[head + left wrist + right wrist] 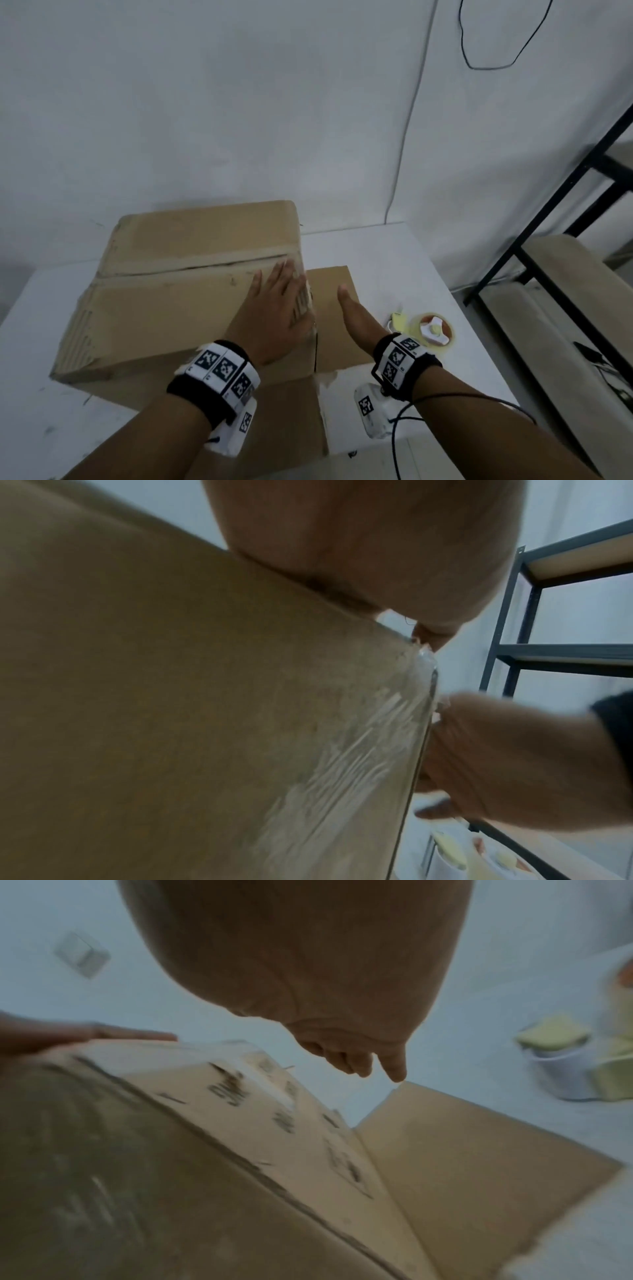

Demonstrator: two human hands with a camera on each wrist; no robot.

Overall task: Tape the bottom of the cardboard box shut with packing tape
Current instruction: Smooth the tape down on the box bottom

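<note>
Two flat hands: left hand presses tape onto the cardboard box; right hand, fingers extended, holds nothing. Light, stiff, probably empty; brace edges.

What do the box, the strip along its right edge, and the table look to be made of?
Box: matte brown corrugated cardboard, fluting showing at its torn left corner. Strip: clear glossy plastic tape, wrinkled and catching light. Table: smooth white top, likely laminate or painted board; cannot tell which.
</note>
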